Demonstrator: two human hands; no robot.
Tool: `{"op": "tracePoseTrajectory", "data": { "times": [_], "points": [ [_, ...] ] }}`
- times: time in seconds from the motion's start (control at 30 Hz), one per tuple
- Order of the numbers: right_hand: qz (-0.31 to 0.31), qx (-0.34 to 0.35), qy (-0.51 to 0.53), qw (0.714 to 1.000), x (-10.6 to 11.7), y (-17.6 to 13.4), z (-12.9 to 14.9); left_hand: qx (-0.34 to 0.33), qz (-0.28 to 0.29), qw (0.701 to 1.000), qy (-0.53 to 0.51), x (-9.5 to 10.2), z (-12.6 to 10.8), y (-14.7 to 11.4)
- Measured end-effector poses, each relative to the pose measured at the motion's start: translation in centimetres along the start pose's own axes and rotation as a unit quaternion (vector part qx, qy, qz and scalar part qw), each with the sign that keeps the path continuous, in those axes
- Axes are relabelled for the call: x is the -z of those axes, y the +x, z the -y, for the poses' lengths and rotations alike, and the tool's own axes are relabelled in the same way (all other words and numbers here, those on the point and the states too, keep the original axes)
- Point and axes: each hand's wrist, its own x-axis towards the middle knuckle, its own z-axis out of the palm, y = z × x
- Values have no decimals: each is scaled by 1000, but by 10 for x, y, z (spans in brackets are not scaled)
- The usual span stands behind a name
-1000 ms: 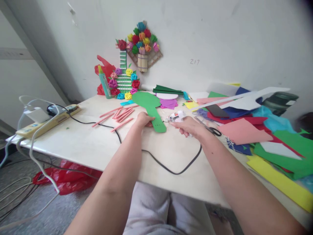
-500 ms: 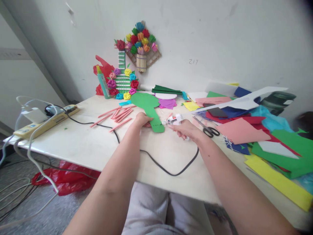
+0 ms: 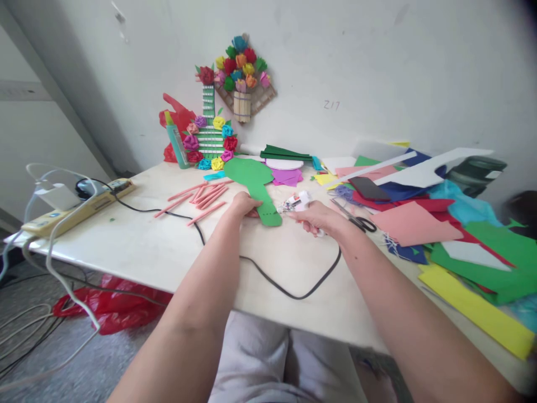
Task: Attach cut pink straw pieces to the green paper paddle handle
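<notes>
The green paper [image 3: 250, 174] lies on the big table [image 3: 126, 246]. The left hand [image 3: 244, 205] pinches its narrow part. The right hand [image 3: 318, 217] is wrapped round the glue gun [image 3: 298, 200], which has just tipped up slightly, so work seems to stay near the paper's end.
</notes>
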Motion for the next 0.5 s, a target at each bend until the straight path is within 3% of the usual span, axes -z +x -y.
{"op": "tracePoseTrajectory", "data": {
  "times": [0.33, 0.5],
  "points": [
    [20, -11, -69, 997, 5, 11, 10, 26, 14, 999, 20, 1, -7, -5],
    [23, -5, -75, 997, 7, 12, 15, 31, 11, 999, -25, 0, -3, -3]
  ]
}}
